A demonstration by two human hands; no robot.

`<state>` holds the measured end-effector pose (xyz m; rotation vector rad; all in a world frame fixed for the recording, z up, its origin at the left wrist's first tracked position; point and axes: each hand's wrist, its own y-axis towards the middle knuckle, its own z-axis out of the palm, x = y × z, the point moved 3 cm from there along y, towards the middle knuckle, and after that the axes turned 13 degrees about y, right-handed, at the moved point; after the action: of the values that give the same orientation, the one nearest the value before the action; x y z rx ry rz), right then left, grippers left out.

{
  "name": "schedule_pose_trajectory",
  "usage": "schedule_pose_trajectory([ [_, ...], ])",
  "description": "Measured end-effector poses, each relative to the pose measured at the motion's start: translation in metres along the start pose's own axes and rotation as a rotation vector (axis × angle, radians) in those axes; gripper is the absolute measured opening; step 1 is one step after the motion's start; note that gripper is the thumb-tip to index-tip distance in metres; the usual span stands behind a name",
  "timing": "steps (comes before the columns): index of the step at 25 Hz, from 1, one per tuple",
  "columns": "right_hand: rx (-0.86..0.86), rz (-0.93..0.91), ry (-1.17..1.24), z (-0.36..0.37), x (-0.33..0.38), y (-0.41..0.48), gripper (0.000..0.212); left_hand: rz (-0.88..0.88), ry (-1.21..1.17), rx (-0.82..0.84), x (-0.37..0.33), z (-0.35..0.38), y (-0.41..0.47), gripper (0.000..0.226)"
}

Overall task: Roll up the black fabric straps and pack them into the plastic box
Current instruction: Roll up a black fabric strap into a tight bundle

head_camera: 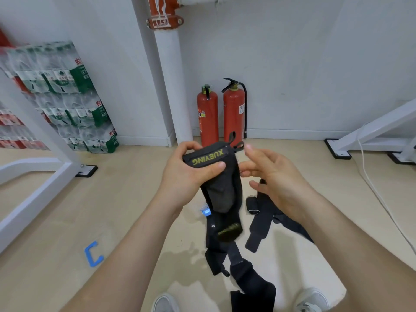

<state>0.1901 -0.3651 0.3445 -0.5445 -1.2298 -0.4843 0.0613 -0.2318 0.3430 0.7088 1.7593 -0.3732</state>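
"What's furthest left?"

"Glossy shrink-wrapped bottle packs (67, 93) against the wall, a white metal frame (45, 176), and one blue C-shaped tape mark (93, 254) on the smooth beige floor (56, 221)."

"And the hands?"

"The left hand (191, 174) clenches the top end of one woven black strap (209, 157), thumb beside its yellow-green lettering; the rest hangs limp. Behind it stand two red cylindrical fire extinguishers (207, 117). The right hand (272, 174) is released, fingers loose, just beside the strap."

"Other straps?"

"One rolled bundle (252, 204) lies on the floor among soft flat straps (258, 228); I cannot tell how many there are."
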Motion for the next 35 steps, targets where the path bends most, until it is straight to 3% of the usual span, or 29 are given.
schedule_pose_trajectory([
  [6,-0.014,-0.198,-0.466,0.025,-0.007,-0.003,0.026,-0.119,0.023,-0.158,0.002,0.018,-0.005,0.043],
  [11,-0.042,-0.244,-0.419,0.034,-0.015,0.0,0.028,-0.209,-0.021,-0.292,0.001,0.036,-0.013,0.041],
  [15,-0.033,-0.291,-0.335,0.035,-0.013,0.0,0.023,-0.281,-0.335,-0.238,0.001,0.045,-0.013,0.041],
  [19,-0.032,-0.401,-0.336,0.031,-0.005,0.003,0.02,-0.335,-0.616,-0.011,-0.007,0.035,-0.007,0.045],
  [21,-0.031,-0.339,-0.167,0.022,-0.001,0.008,0.022,-0.259,-0.454,0.122,-0.012,0.021,-0.003,0.029],
  [24,0.08,-0.119,0.079,0.007,0.005,0.008,0.02,0.012,-0.098,0.291,-0.022,-0.003,-0.003,0.04],
  [31,0.281,0.046,-0.058,0.002,0.004,0.003,0.011,0.349,0.631,0.399,-0.034,-0.001,-0.023,0.068],
  [35,0.345,0.07,-0.203,0.007,0.001,0.0,0.017,0.337,0.67,0.587,-0.022,0.004,-0.027,0.113],
])
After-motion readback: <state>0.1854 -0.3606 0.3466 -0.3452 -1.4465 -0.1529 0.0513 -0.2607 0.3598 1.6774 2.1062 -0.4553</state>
